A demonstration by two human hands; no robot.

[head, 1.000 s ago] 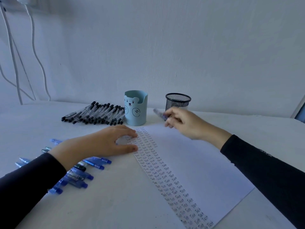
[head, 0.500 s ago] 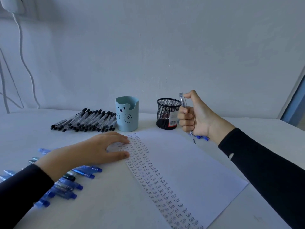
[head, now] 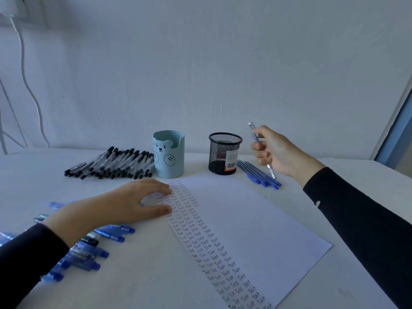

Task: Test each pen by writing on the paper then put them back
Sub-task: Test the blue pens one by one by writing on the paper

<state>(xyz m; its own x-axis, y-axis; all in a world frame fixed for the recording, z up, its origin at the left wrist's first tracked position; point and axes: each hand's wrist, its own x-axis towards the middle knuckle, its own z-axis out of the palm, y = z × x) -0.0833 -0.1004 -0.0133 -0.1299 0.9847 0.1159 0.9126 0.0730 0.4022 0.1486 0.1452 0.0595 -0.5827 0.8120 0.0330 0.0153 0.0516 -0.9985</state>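
A white sheet of paper [head: 245,221] lies on the table, its left strip filled with rows of the written word "Test". My left hand [head: 124,204] rests flat on the sheet's upper left corner, fingers spread. My right hand [head: 278,152] is raised to the right of the black mesh cup [head: 225,153] and grips a thin clear-blue pen [head: 256,137], nearly upright, tip pointing down. Several blue pens [head: 258,173] lie in a row below that hand, beside the mesh cup.
A light blue bear cup [head: 168,153] stands left of the mesh cup. Several black-capped pens [head: 111,166] lie in a row to its left. Blue click pens [head: 89,248] are scattered under my left forearm. The wall rises close behind; cables hang at the left.
My right hand has swung from in front of the mesh cup to its right and turned the pen from flat to nearly upright. The left hand stays on the paper.
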